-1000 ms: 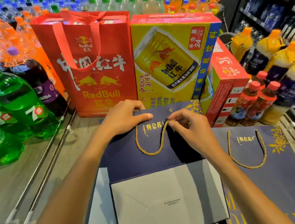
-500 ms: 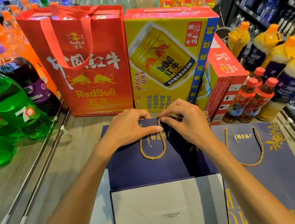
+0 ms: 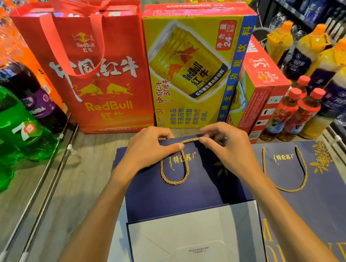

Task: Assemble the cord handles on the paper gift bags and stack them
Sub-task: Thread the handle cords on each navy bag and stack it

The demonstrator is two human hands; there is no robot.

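The navy gift bag (image 3: 156, 200) lies flat on the wooden shelf (image 3: 81, 192) in the middle of the view, its mouth edge toward twelve o'clock and its folded grey base toward six. Both hands work at that mouth edge: the left hand (image 3: 148, 151) pinches the gold cord (image 3: 177, 181) between thumb and forefinger, and the right hand (image 3: 227, 147), just at three o'clock of it, pinches the same cord with its fingertips curled in, a short stretch pulled straight between them. Below the left hand a slack loop of cord droops toward six over the bag's face. The cord looks soft, light and twisted, likely to fray or slip, so it is best held close to its end, near the hole; whether it is already through the paper I cannot tell. The bag itself seems light, stiff card that creases easily, best gripped by its reinforced top edge. At three o'clock lies a finished bag (image 3: 334, 195) with its handle (image 3: 291, 190) fitted.
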